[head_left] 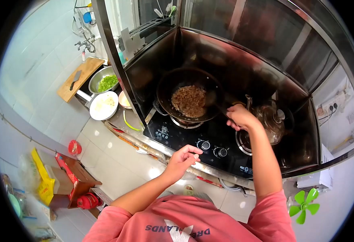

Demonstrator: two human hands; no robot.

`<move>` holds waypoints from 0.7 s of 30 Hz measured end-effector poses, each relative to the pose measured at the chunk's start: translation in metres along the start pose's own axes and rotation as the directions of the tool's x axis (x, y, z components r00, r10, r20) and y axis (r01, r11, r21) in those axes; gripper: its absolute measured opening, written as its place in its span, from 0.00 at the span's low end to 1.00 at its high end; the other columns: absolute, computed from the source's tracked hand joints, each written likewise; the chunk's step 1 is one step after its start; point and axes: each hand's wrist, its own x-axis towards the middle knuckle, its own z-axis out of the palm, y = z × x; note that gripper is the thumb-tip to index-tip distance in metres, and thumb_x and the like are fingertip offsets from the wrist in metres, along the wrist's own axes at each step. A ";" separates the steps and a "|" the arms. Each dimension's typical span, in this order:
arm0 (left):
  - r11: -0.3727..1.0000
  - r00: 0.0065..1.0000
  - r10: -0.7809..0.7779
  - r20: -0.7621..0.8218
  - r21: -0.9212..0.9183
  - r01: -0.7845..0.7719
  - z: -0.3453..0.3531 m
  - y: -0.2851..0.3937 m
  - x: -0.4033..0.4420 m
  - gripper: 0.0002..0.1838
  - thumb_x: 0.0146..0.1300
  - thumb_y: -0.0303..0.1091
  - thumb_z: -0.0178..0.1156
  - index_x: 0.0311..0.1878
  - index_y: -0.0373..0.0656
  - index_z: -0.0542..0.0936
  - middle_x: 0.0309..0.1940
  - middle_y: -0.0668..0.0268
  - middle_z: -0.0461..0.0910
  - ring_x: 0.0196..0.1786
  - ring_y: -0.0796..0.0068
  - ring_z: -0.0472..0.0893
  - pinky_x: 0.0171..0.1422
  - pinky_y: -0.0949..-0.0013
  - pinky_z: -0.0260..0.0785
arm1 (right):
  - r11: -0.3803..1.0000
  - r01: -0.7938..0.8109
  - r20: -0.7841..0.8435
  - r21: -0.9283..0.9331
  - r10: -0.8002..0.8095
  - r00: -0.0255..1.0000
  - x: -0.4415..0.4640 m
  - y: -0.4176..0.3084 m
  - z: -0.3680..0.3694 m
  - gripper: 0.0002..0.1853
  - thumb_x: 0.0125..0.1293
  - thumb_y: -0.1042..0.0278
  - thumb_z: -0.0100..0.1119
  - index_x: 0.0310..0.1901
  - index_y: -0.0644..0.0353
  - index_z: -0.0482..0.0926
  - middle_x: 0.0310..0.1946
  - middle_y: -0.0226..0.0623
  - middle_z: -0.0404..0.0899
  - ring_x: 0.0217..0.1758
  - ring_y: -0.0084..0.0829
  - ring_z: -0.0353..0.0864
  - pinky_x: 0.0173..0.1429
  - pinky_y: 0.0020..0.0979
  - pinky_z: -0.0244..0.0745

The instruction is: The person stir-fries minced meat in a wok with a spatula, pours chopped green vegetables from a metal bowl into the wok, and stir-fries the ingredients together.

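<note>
A dark wok (164, 82) sits on the left burner of a black glass gas stove (171, 137). Brown minced food (189, 101) lies in its middle. My right hand (243, 117) is closed round the dark handle of a spatula (211, 98), whose blade rests in the wok at the right of the food. Over the stove's front edge is my left hand (181, 162), fingers loosely bent and apart, holding nothing. It is nearest to the left control knob (203, 145); the right knob (221, 152) is a little farther off.
A glass kettle (270, 121) stands at the right burner. Left of the metal frame are a bowl of chopped greens (107, 82), a white plate (103, 105), and a cutting board (80, 78) bearing a knife (75, 80). A green fan (304, 206) is at lower right.
</note>
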 end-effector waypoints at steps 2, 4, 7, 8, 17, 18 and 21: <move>0.999 0.999 0.002 -0.032 -0.044 -0.003 -0.001 -0.001 -0.002 0.12 0.67 0.34 0.55 0.50 0.40 0.74 0.49 0.67 0.76 0.46 0.78 0.77 0.51 0.73 0.68 | 0.982 0.018 0.007 0.187 -0.019 1.000 0.025 0.004 0.014 0.08 0.62 0.78 0.46 0.41 0.73 0.69 0.18 0.40 0.70 0.11 0.24 0.64 0.11 0.25 0.57; 1.000 0.999 0.007 -0.051 -0.019 -0.008 -0.005 0.003 -0.003 0.12 0.67 0.34 0.55 0.50 0.40 0.74 0.49 0.66 0.76 0.46 0.78 0.77 0.51 0.73 0.68 | 0.980 0.081 0.046 0.185 -0.091 0.995 0.045 0.005 0.030 0.19 0.62 0.77 0.48 0.54 0.74 0.67 0.17 0.35 0.68 0.12 0.22 0.64 0.11 0.25 0.57; 0.999 0.998 0.020 -0.063 -0.042 -0.022 0.003 0.001 -0.001 0.12 0.68 0.34 0.54 0.50 0.40 0.74 0.48 0.67 0.76 0.45 0.79 0.76 0.51 0.73 0.68 | 0.990 0.115 0.062 0.087 -0.121 0.991 0.030 -0.002 0.042 0.30 0.60 0.76 0.50 0.65 0.70 0.60 0.17 0.35 0.71 0.13 0.24 0.67 0.14 0.26 0.62; 0.997 0.998 0.027 -0.058 -0.066 -0.031 0.009 0.000 0.000 0.12 0.68 0.35 0.54 0.50 0.40 0.74 0.48 0.67 0.76 0.45 0.79 0.76 0.51 0.73 0.68 | 0.977 0.184 0.094 -0.107 -0.174 0.980 0.020 -0.002 0.041 0.29 0.58 0.77 0.51 0.64 0.69 0.63 0.19 0.38 0.74 0.14 0.25 0.70 0.16 0.27 0.65; 0.999 0.999 0.031 -0.024 -0.042 -0.032 0.023 -0.003 0.011 0.11 0.68 0.33 0.54 0.49 0.40 0.74 0.46 0.68 0.76 0.45 0.79 0.76 0.51 0.73 0.68 | 0.422 0.292 0.154 -0.858 -0.331 0.931 -0.107 -0.043 0.009 0.28 0.44 0.83 0.55 0.51 0.53 0.81 0.37 0.48 0.82 0.45 0.46 0.81 0.49 0.41 0.77; 0.999 0.999 0.032 -0.026 -0.041 -0.033 0.025 -0.004 0.011 0.11 0.68 0.33 0.54 0.49 0.40 0.74 0.46 0.68 0.76 0.45 0.79 0.76 0.51 0.73 0.68 | 0.392 0.286 0.179 -0.875 -0.286 0.941 -0.112 -0.044 0.007 0.28 0.44 0.82 0.55 0.51 0.52 0.81 0.37 0.48 0.82 0.45 0.46 0.81 0.49 0.41 0.77; 0.998 0.998 0.038 -0.043 -0.048 -0.041 0.032 -0.007 0.011 0.11 0.68 0.33 0.54 0.49 0.40 0.74 0.46 0.68 0.76 0.45 0.79 0.76 0.51 0.73 0.68 | 0.405 0.289 0.195 -0.867 -0.259 0.946 -0.090 -0.032 0.014 0.21 0.50 0.78 0.55 0.48 0.54 0.82 0.39 0.47 0.82 0.45 0.45 0.81 0.50 0.41 0.77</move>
